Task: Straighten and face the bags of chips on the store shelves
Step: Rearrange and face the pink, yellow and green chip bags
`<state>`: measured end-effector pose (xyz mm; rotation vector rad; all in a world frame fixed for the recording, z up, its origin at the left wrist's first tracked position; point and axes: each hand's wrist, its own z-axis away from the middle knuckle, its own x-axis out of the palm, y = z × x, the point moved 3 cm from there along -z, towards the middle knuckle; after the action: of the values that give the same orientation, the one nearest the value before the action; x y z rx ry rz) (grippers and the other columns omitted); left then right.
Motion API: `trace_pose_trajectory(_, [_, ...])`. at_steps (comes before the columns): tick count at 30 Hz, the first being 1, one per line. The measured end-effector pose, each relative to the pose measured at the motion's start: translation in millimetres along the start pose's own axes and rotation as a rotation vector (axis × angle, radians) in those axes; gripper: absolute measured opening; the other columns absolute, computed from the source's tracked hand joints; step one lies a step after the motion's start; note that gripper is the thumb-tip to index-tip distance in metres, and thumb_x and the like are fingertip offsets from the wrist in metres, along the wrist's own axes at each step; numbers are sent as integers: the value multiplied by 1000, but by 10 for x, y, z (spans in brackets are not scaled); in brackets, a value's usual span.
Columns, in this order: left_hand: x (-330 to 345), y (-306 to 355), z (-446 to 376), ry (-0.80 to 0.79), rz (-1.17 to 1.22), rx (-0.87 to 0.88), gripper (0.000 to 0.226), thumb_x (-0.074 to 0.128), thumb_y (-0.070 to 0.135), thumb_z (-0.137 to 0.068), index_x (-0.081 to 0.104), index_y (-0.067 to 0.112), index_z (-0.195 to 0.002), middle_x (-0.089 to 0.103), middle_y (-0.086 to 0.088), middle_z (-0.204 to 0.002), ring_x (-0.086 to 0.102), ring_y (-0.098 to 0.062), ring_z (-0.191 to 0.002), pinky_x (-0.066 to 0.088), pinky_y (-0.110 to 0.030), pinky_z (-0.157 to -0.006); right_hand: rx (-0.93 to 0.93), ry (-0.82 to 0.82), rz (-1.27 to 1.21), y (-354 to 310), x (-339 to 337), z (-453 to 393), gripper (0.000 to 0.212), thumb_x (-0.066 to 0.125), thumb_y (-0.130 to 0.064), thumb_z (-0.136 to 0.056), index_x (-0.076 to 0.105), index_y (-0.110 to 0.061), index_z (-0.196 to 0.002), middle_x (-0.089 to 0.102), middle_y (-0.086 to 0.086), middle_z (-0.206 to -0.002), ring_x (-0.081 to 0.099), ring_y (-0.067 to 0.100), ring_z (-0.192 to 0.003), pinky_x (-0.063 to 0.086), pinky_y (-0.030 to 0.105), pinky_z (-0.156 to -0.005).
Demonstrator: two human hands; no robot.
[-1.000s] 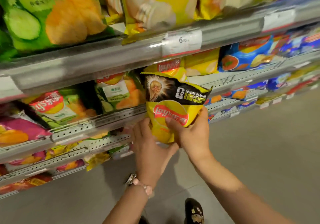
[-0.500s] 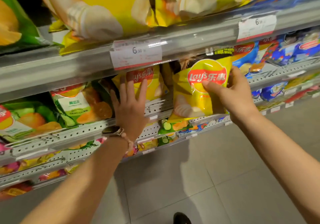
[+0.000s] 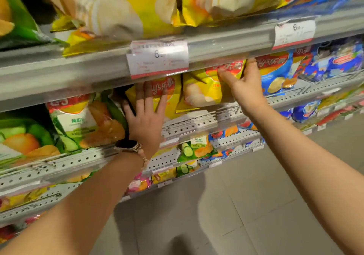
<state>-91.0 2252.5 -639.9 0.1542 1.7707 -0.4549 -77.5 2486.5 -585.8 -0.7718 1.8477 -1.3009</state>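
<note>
Where the grey shelf rail [image 3: 59,71] juts out, it hides the tops of both yellow bags on the second shelf, so their red logos show only in part. Right hand [image 3: 243,86] pinches the glossy right yellow bag [image 3: 202,93] at its upper right corner. Left hand [image 3: 146,115] lies flat, fingers spread, on the crinkled left yellow bag [image 3: 173,97], just beside it. Price tags [image 3: 157,58] are blurred.

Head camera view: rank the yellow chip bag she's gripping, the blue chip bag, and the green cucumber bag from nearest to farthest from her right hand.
1. Yellow chip bag: gripped by the right hand at its top right corner.
2. Blue chip bag: just right of that hand, same shelf.
3. Green cucumber bag: far left, beyond the left hand.
</note>
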Motion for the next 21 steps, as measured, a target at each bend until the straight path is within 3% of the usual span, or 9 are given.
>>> trace_pose_trajectory(4, [29,20,57,79,66,31,114,75,40,-76,-10,29,-151,20,-18,-152,20,-37,-140,14,-61,-111,-47,-31,53,126,-10,-73,51,72,-17,-83,45,-7,-125,62,2,-108,60,11,-97,48,33,-94])
trace_pose_trajectory(6, [79,52,136,155,85,98,103,73,30,-80,-2,33,-150,19,-18,-155,17,-38,-143,18,-60,-111,-90,-69,94,215,-15,-86,48,72,-19,-82,47,-9,-122,61,0,-105,60,9,-94,49,34,-91])
trace_pose_trajectory(8, [137,77,173,249,92,178,97,78,43,-72,22,34,-150,21,-20,-155,20,-40,-142,29,-57,-107,-137,-129,133,321,6,-79,45,72,-23,-83,48,-15,-121,62,2,-110,61,17,-102,48,41,-96])
trace_pose_trajectory(9, [182,82,174,238,100,208,101,77,57,-66,24,34,-149,14,-21,-156,14,-41,-144,29,-56,-107,-160,-140,137,365,16,-73,47,71,-26,-83,48,-16,-122,62,3,-113,60,20,-106,47,44,-98])
trace_pose_trajectory(11, [281,73,138,177,97,226,112,67,75,-62,7,38,-148,-13,-17,-156,-10,-37,-143,20,-56,-110,-221,-120,97,409,27,-70,55,70,-32,-81,47,-14,-127,61,7,-120,59,23,-111,45,48,-100])
trace_pose_trajectory(13, [390,88,101,213,39,218,115,67,75,-61,-2,36,-146,-20,-15,-154,-17,-37,-142,17,-57,-110,-303,-51,62,473,70,-25,66,66,-38,-80,40,-13,-135,58,6,-126,57,18,-114,46,40,-101])
trace_pose_trajectory(16, [460,101,56,269,-31,202,123,75,70,-57,-2,36,-146,-13,-17,-157,-10,-39,-144,21,-57,-108,-434,82,30,636,201,123,77,60,-38,-87,21,-8,-146,43,2,-136,48,10,-118,39,8,-94])
trace_pose_trajectory(17, [463,91,34,281,-28,192,127,76,71,-52,-1,37,-147,-11,-16,-157,-8,-38,-144,22,-57,-108,-479,115,9,702,254,177,80,58,-38,-87,17,-5,-147,38,2,-139,44,10,-122,36,6,-95])
trace_pose_trajectory(21, [479,85,-26,329,-47,174,131,76,75,-43,4,40,-147,-7,-13,-157,-5,-37,-144,26,-59,-106,-658,200,2,898,382,303,101,57,-53,-75,10,0,-146,23,15,-149,27,25,-139,26,34,-115])
